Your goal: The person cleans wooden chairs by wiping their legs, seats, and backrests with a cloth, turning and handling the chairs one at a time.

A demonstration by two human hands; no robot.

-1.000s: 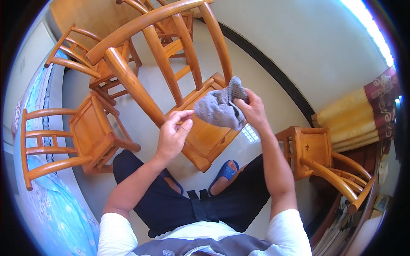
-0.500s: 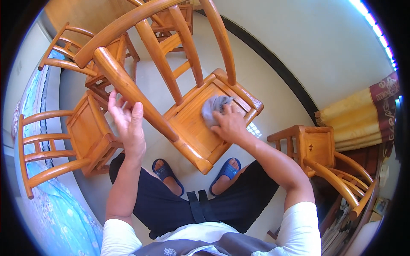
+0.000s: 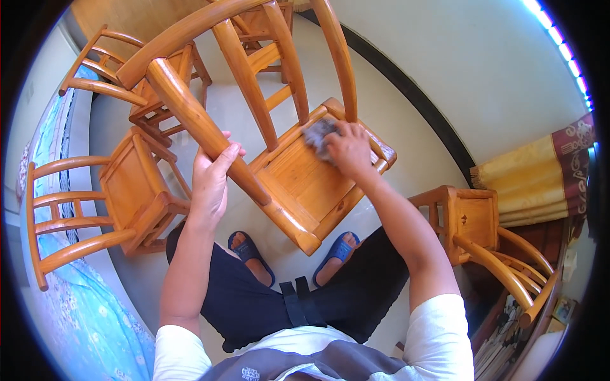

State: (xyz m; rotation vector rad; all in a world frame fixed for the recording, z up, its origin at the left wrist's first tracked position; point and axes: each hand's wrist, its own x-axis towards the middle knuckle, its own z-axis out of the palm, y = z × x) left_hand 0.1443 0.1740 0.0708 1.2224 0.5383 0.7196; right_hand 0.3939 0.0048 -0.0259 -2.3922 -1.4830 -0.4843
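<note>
In front of me stands a glossy orange-brown wooden chair, its slatted back rising at the far left of the seat. My left hand is wrapped round the chair's near back post, thumb on top and the other fingers behind it. On the seat, close to the back slats, my right hand presses a crumpled grey cloth against the wood. The fingertips partly cover the cloth.
Similar wooden chairs stand at the left, far left and right, with another behind the back slats. A bed with a light blue cover runs along the left. A yellow and maroon curtain hangs at the right.
My left hand has closed round the chair's back post, where it was open beside it before. My right hand has slid the cloth farther away, toward the back of the seat.
</note>
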